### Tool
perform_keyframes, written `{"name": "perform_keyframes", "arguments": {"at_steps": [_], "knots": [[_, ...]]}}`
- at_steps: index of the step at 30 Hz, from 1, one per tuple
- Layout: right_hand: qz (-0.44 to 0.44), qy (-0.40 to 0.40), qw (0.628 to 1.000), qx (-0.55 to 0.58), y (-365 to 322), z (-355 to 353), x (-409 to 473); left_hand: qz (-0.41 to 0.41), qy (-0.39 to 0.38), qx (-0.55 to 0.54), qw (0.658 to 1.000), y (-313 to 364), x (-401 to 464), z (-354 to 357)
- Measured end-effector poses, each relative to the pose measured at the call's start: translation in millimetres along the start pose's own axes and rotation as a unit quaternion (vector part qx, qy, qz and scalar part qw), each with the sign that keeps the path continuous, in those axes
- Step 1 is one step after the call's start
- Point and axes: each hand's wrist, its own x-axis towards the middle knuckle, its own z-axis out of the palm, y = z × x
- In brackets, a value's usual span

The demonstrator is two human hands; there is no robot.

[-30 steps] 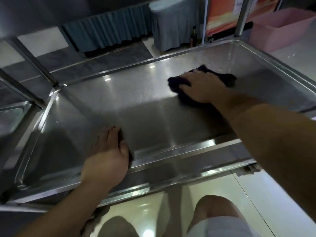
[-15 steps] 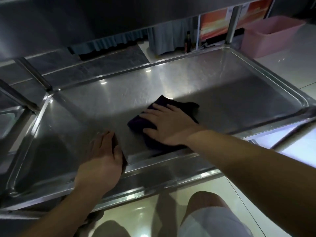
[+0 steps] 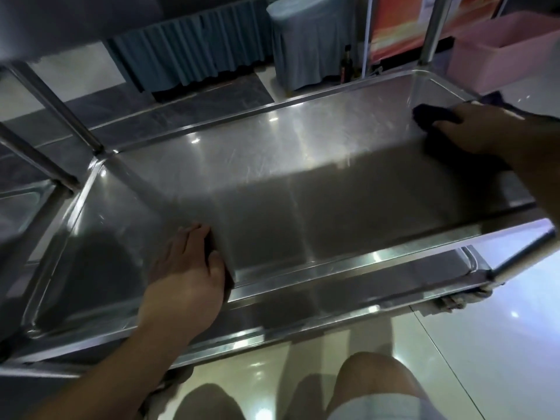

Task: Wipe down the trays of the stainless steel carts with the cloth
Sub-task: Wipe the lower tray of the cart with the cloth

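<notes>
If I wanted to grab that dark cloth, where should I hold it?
Take the cloth by its bunched left end, coming from the tray's middle. That end pokes out beyond the right hand, which covers the rest near the tray's right wall, so it's probably the only free part.
</notes>
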Motion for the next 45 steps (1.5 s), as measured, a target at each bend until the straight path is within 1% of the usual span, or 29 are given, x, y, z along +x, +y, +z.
{"name": "perform_keyframes", "arguments": {"at_steps": [2,7,9,11,14,16,17,19,21,24,28,31,32,34,36,38,41,43,45], "knots": [[0.004,0.014,1.000,0.001,15.6,-1.5,-21.3,0.004,-0.011,0.009,1.000,-1.9,1.7,0.8],[0.029,0.017,0.999,-0.015,31.1,3.7,-98.6,-0.002,-0.001,0.001,1.000,-4.1,2.0,3.5],[0.037,-0.002,0.999,-0.038,22.2,5.9,-132.2,-0.004,-0.001,0.001,1.000,-4.2,2.7,4.6],[0.019,-0.018,0.998,-0.051,-5.4,8.5,-160.3,-0.012,-0.003,0.001,1.000,-2.8,2.5,2.8],[-0.051,-0.043,0.996,-0.061,-78.5,22.0,-190.7,-0.019,-0.032,0.006,0.999,-5.0,2.6,2.6],[-0.144,-0.070,0.986,-0.054,-134.3,35.8,-201.0,-0.011,-0.049,0.009,0.999,-4.7,3.1,0.9],[-0.190,-0.084,0.977,-0.045,-159.1,42.5,-201.1,-0.010,-0.043,-0.002,0.999,-2.6,2.9,-0.8],[-0.248,-0.099,0.963,-0.027,-191.3,49.4,-188.6,-0.033,-0.031,-0.052,0.998,6.3,1.1,-7.1],[-0.263,-0.088,0.961,-0.024,-197.9,50.5,-162.9,-0.051,-0.032,-0.086,0.995,12.4,-0.3,-9.8],[-0.215,-0.047,0.976,-0.011,-173.6,44.7,-115.9,-0.041,-0.036,-0.066,0.996,11.8,-1.5,-11.7],[-0.083,-0.002,0.997,0.001,-91.9,24.5,-72.5,-0.055,-0.043,-0.068,0.995,14.1,-1.7,-13.1],[0.005,0.005,1.000,-0.004,-14.8,7.4,-76.1,-0.066,-0.048,-0.075,0.994,16.9,-1.4,-14.6],[0.030,0.006,1.000,-0.004,4.0,1.9,-85.0,-0.064,-0.047,-0.066,0.995,15.5,-0.9,-15.0],[0.073,0.003,0.997,-0.004,23.4,-2.2,-105.8,-0.034,-0.038,-0.028,0.998,9.4,-0.8,-12.3],[0.090,-0.006,0.996,-0.017,20.4,1.5,-124.8,-0.030,-0.024,-0.014,0.999,3.9,0.0,-6.4],[0.077,0.012,0.996,-0.044,-0.4,8.9,-147.3,-0.026,-0.010,-0.012,1.000,4.6,-0.2,-5.3],[0.025,0.079,0.995,-0.060,-52.1,26.7,-187.4,-0.008,-0.007,0.015,1.000,3.0,0.6,-2.8],[-0.021,0.118,0.992,-0.043,-93.9,39.5,-214.1,0.008,-0.006,0.034,0.999,-0.5,1.0,0.8],[-0.079,0.140,0.987,-0.014,-137.3,52.0,-238.6,0.003,0.007,0.028,1.000,0.5,0.5,1.5]]}}
